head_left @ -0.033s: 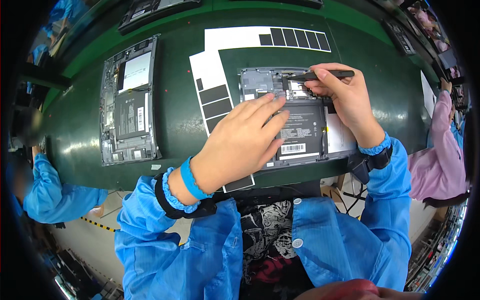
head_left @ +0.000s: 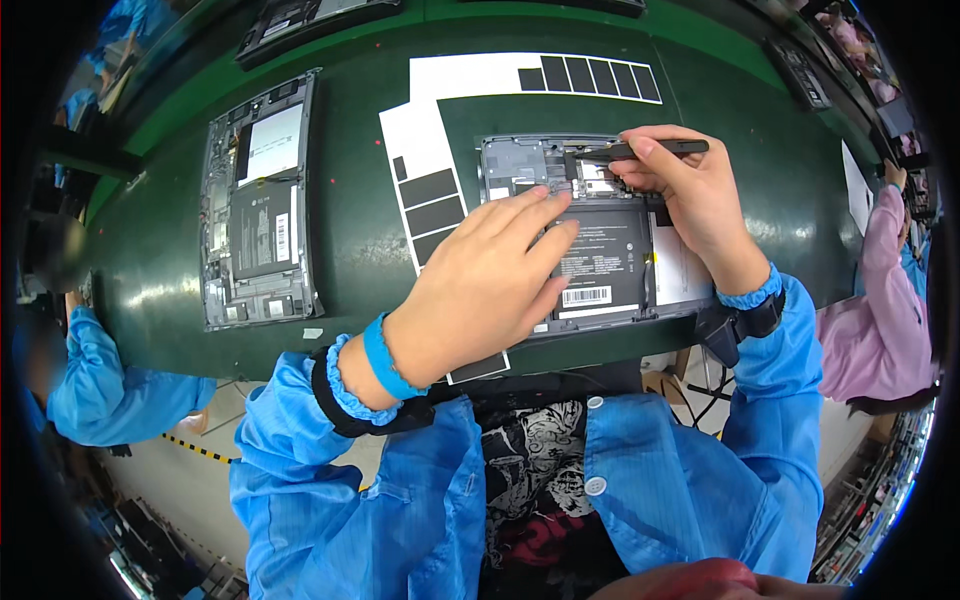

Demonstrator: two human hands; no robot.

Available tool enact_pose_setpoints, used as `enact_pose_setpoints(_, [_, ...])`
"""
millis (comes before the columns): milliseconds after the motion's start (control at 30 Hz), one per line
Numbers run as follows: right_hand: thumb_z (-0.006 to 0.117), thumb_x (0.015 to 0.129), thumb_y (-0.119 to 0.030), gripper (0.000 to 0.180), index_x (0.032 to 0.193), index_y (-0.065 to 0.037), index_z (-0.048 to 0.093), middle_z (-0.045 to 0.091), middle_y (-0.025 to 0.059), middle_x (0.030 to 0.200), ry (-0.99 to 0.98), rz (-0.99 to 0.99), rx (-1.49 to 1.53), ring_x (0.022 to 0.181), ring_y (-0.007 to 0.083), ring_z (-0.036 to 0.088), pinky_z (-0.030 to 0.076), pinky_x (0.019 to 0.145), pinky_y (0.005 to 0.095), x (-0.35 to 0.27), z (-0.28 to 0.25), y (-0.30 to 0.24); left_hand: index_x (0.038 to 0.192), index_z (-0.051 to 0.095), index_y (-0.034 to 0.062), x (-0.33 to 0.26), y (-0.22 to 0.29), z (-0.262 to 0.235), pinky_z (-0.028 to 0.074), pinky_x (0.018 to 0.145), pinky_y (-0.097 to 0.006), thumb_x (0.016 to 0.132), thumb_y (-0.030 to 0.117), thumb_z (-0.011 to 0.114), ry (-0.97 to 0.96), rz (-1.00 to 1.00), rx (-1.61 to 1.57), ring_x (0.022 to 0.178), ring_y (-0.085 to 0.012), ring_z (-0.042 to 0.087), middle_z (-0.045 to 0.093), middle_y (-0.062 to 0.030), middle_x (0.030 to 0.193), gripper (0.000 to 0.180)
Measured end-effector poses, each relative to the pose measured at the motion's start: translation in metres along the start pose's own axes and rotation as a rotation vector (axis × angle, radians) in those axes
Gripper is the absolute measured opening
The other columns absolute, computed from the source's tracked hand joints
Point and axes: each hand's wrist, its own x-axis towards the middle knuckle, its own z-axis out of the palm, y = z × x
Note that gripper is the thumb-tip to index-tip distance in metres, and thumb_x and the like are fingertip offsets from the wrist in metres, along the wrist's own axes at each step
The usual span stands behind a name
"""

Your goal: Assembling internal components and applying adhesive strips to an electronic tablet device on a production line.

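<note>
In front of me lies an opened laptop base (head_left: pixel 512 163), its inner parts and black battery (head_left: pixel 605 262) exposed. My right hand (head_left: pixel 697 195) pinches a pair of black tweezers (head_left: pixel 680 147) over the far part of the base. The tips point left, at a dark area beside a bright silver part; whether they touch it I cannot tell. My left hand (head_left: pixel 480 265) rests palm down over the base's left side, fingers stretched toward the tweezer tips. It covers part of the battery and the near left corner.
A second opened laptop base (head_left: pixel 258 200) lies to the left on the green table (head_left: pixel 350 250). White sheets with black rectangular stickers lie beyond (head_left: pixel 470 75) and left (head_left: pixel 408 130) of my work. Co-workers in blue (head_left: pixel 110 390) and pink (head_left: pixel 875 300) sleeves are at either side.
</note>
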Motion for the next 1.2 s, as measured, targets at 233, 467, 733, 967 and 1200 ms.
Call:
enact_pose_setpoints(233, [0.063,0.088,-0.013,0.025,0.102,0.008,0.062,0.067,0.0165,0.089,0.002,-0.015,0.017,0.079,0.0193,0.068,0.055,0.074,0.0261,0.001,-0.002,0.002,0.117,0.054,0.0023,0.015,0.015,0.011,0.043,0.085,-0.038,0.075,0.037,0.068,0.020,-0.082,0.184,0.103,-0.0297,0.053,0.049,-0.0171,0.130,0.056])
enact_pose_setpoints(467, [0.063,0.089,-0.016,0.025,0.106,0.003,0.064,0.067,0.0098,0.093,0.070,-0.229,-0.069,0.087,0.0155,0.065,0.054,0.070,0.0244,-0.001,0.014,-0.009,0.120,0.050,-0.0007,0.015,0.013,0.015,0.042,0.087,-0.039,0.078,0.040,0.065,0.075,-0.058,0.217,0.107,-0.0296,0.049,0.050,-0.0184,0.130,0.061])
enact_pose_setpoints(733, [0.066,0.079,-0.023,0.025,0.089,-0.001,0.070,0.069,0.0147,0.075,-0.097,-0.416,-0.563,0.068,0.0215,0.067,0.051,0.064,0.0306,0.033,0.116,-0.025,0.114,0.052,-0.0007,-0.026,-0.044,-0.035,0.046,0.087,-0.041,0.079,0.027,0.071,0.334,-0.489,0.159,0.104,-0.0349,0.056,0.060,-0.0184,0.110,0.048])
enact_pose_setpoints(967, [0.066,0.075,-0.023,0.024,0.081,-0.001,0.071,0.067,0.0170,0.071,-0.110,-0.321,-0.630,0.066,0.0277,0.067,0.053,0.064,0.0335,0.054,0.137,-0.006,0.124,0.048,-0.0012,-0.033,-0.069,-0.023,0.043,0.094,-0.041,0.068,0.037,0.079,0.191,-0.577,0.180,0.115,-0.0344,0.052,0.058,-0.0202,0.118,0.074])
enact_pose_setpoints(1200, [0.066,0.074,-0.022,0.023,0.082,-0.002,0.072,0.068,0.0169,0.071,-0.100,-0.382,-0.530,0.065,0.0244,0.067,0.052,0.063,0.0314,0.049,0.136,-0.005,0.122,0.049,0.0017,-0.030,-0.067,-0.026,0.044,0.094,-0.040,0.067,0.040,0.080,0.181,-0.619,0.179,0.116,-0.0324,0.052,0.059,-0.0159,0.118,0.074])
